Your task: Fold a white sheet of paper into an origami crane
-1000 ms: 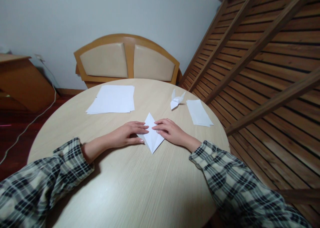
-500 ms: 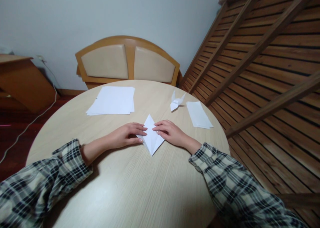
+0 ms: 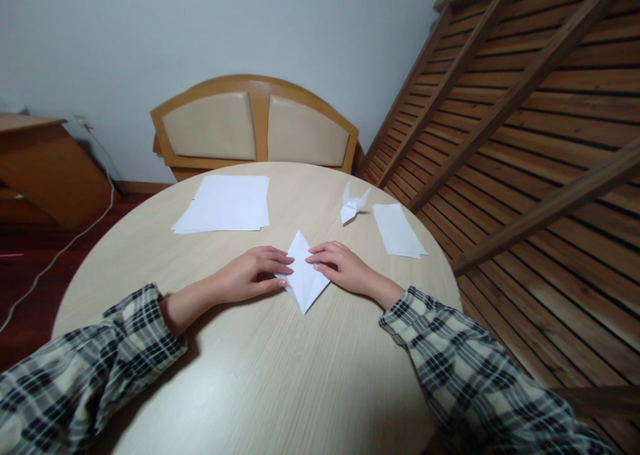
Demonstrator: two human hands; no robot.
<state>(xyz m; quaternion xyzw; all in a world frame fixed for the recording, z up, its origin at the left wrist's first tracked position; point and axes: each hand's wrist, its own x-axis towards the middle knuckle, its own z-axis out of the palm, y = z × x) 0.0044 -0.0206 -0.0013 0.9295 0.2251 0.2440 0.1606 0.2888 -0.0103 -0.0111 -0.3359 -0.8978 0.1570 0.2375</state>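
A white sheet folded into a diamond (image 3: 302, 283) lies on the round table (image 3: 240, 382), one point away from me and one towards me. Creases run across its face. My left hand (image 3: 253, 272) rests on its left side, fingers stretched over the edge and thumb spread below them. From the other side my right hand (image 3: 345, 266) lies on the right part, its fingers extended and the thumb apart. Both hands touch the paper without wrapping round it. Their palms and the paper under the fingertips are hidden.
Beyond my left hand lies a stack of white paper (image 3: 227, 203). A folded paper crane (image 3: 353, 205) stands at the far right, beside narrower paper sheets (image 3: 399, 230). Past the table are a padded headboard (image 3: 255, 122) and a slatted wooden frame (image 3: 520, 115).
The view has tilted very slightly, so everything sits a touch lower. Both hands and the folded paper keep their places.
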